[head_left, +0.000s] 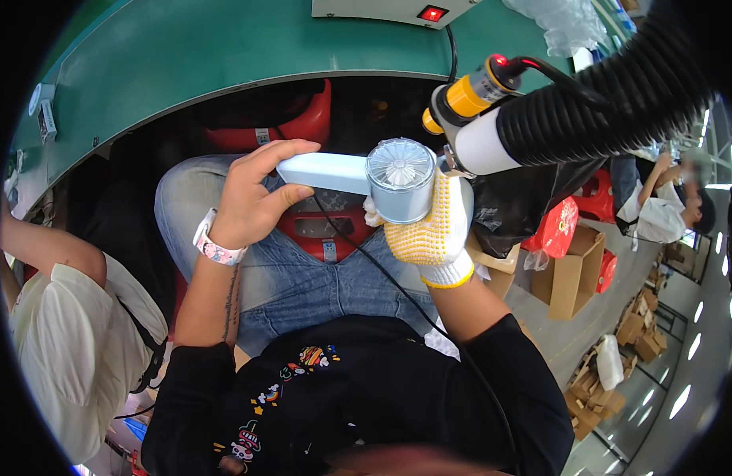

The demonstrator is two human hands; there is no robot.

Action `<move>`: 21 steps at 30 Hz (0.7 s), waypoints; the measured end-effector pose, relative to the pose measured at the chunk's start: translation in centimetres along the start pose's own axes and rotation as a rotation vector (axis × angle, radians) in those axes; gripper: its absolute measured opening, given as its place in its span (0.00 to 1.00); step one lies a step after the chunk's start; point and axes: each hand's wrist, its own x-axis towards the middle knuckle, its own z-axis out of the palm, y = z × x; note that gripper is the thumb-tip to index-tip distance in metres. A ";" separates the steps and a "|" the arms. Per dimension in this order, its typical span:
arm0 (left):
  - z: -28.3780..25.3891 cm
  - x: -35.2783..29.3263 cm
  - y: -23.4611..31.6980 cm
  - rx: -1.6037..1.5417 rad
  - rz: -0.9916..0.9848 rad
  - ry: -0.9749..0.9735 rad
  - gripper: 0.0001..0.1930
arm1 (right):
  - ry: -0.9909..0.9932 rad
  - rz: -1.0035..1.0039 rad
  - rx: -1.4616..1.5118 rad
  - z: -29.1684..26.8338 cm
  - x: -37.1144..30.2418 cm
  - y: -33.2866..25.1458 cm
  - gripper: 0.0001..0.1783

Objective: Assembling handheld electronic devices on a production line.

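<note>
We see the device (351,172) between left hand (255,194) and right hand (437,226), the hose (600,103) to its right, and the table (215,55) beyond.

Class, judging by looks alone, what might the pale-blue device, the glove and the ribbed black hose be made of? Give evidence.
Pale-blue device: probably plastic, smooth and softly shiny; its glossy clear cover could be plastic or glass.
Glove: apparently knitted fabric, matte white, with rubbery-looking yellow dots.
Ribbed black hose: likely flexible plastic or rubber, since it curves in even, shiny ridges.

A green bench (199,47), black hose (600,103) and cartons (570,282) show a workshop.
</note>
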 end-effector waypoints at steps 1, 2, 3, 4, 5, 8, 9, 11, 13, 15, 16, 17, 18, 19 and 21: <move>0.3 0.1 -0.1 -0.026 -0.019 0.001 0.28 | 0.002 0.003 -0.004 0.1 0.0 -0.2 0.45; 0.4 0.1 -0.2 -0.051 -0.037 0.001 0.27 | 0.017 0.005 -0.009 0.4 0.0 -0.4 0.44; 0.5 0.2 -0.2 -0.054 -0.039 0.004 0.27 | 0.031 0.007 -0.013 0.7 0.0 -0.6 0.44; 0.6 0.2 -0.2 -0.059 -0.044 0.006 0.27 | 0.045 0.008 -0.017 0.8 0.1 -0.8 0.43; 0.7 0.2 -0.3 -0.064 -0.049 0.008 0.27 | 0.046 0.010 -0.020 0.8 0.2 -0.9 0.43; 0.7 0.6 0.1 -0.047 -0.019 0.009 0.27 | -0.108 0.039 0.086 0.6 0.5 -1.5 0.42; 0.4 0.8 0.5 -0.017 0.012 0.014 0.27 | -0.104 0.034 0.082 0.6 0.5 -1.6 0.42; 0.1 1.0 1.1 0.005 0.046 0.021 0.27 | -0.085 0.081 0.199 1.3 0.7 -1.6 0.41; -0.1 1.1 1.7 0.052 0.082 0.032 0.27 | -0.072 0.100 0.251 1.4 0.7 -1.6 0.40; 0.0 1.2 2.1 0.072 0.103 0.040 0.26 | -0.093 0.097 0.252 1.3 0.6 -1.7 0.39; -0.2 1.2 2.1 0.081 0.107 0.042 0.26 | -0.103 0.099 0.255 1.4 0.7 -1.6 0.39; -0.3 1.1 2.1 0.091 0.110 0.045 0.26 | -0.101 0.100 0.252 1.5 0.6 -1.7 0.39; -0.4 1.1 2.1 0.101 0.113 0.048 0.26 | -0.091 0.115 0.275 1.8 0.6 -1.8 0.38; -0.4 1.0 2.1 0.100 0.112 0.050 0.26 | -0.080 0.130 0.298 2.2 0.6 -1.8 0.38; -0.4 1.1 2.3 0.093 0.109 0.052 0.26 | -0.071 0.145 0.319 2.7 0.5 -2.0 0.38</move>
